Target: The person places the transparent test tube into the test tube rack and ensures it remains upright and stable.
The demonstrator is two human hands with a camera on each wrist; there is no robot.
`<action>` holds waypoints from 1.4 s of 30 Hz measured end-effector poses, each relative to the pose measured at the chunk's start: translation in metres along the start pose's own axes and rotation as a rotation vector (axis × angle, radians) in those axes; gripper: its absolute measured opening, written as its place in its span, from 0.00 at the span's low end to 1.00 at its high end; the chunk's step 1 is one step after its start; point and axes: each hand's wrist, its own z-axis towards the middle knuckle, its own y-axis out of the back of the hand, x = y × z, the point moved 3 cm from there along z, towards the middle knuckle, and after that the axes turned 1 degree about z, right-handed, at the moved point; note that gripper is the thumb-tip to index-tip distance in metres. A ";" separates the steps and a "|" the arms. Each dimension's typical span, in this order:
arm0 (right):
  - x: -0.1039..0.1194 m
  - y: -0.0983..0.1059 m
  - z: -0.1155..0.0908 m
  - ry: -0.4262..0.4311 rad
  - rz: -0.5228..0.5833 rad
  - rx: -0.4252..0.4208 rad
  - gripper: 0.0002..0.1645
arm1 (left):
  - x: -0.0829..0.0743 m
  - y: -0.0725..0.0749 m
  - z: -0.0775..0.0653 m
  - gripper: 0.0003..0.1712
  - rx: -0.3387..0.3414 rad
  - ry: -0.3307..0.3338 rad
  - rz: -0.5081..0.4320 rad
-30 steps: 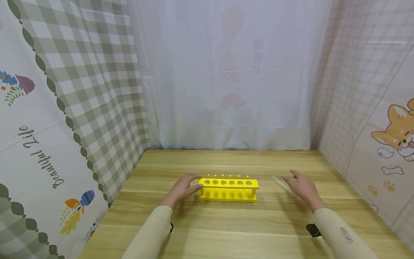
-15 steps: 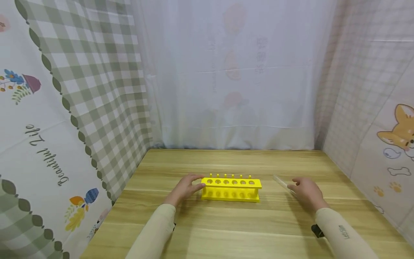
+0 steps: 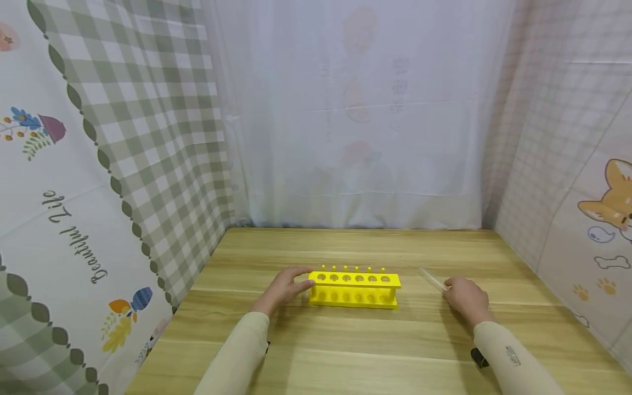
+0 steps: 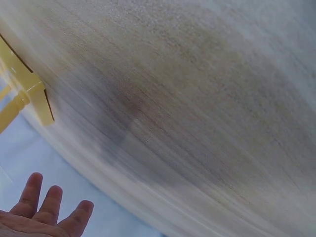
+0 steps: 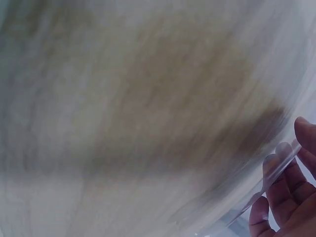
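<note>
A yellow test tube rack (image 3: 354, 283) stands upright on the table, with a row of round holes and short pegs along its top. My left hand (image 3: 285, 287) grips its left end, thumb at the front and forefinger at the top. In the left wrist view the other fingers (image 4: 51, 205) stay extended, clear of the rack (image 4: 34, 89). To the right, a clear test tube (image 3: 432, 278) slants away from my right hand (image 3: 466, 299), which pinches its near part. Thumb and fingers surround the tube (image 5: 269, 183) in the right wrist view.
The wood-grain table (image 3: 345, 351) ends at a white curtain (image 3: 296, 164) behind. A green-checked cloth (image 3: 163, 137) hangs at the left, and a cloth with a cartoon dog (image 3: 612, 197) at the right. Bare tabletop lies between rack and tube.
My right hand has come down onto the test tube, and its spread fingers have closed round it. The left hand keeps its place on the rack; the head view has shifted slightly.
</note>
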 end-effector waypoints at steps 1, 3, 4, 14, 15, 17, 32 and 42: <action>0.000 0.000 0.000 0.001 0.000 -0.005 0.26 | 0.000 0.000 0.000 0.27 -0.002 0.000 -0.005; 0.000 0.000 -0.001 0.003 0.017 -0.014 0.26 | -0.001 0.000 -0.001 0.27 -0.002 0.004 -0.016; 0.001 0.001 -0.002 0.004 0.031 -0.022 0.26 | -0.001 0.000 -0.001 0.27 -0.004 0.005 -0.020; 0.023 0.012 -0.002 0.032 0.324 -0.131 0.31 | -0.001 0.000 -0.002 0.28 0.004 0.026 -0.032; 0.027 0.013 -0.002 0.032 0.362 -0.143 0.31 | -0.001 0.000 -0.002 0.29 0.005 0.029 -0.033; 0.035 0.014 -0.003 0.030 0.442 -0.172 0.33 | -0.001 0.000 -0.002 0.29 0.006 0.029 -0.032; 0.102 0.031 -0.015 0.040 0.877 -0.351 0.30 | 0.001 -0.003 -0.004 0.29 0.002 0.050 -0.062; 0.135 0.042 -0.018 0.137 1.108 -0.472 0.24 | 0.003 -0.003 -0.003 0.29 0.000 0.055 -0.061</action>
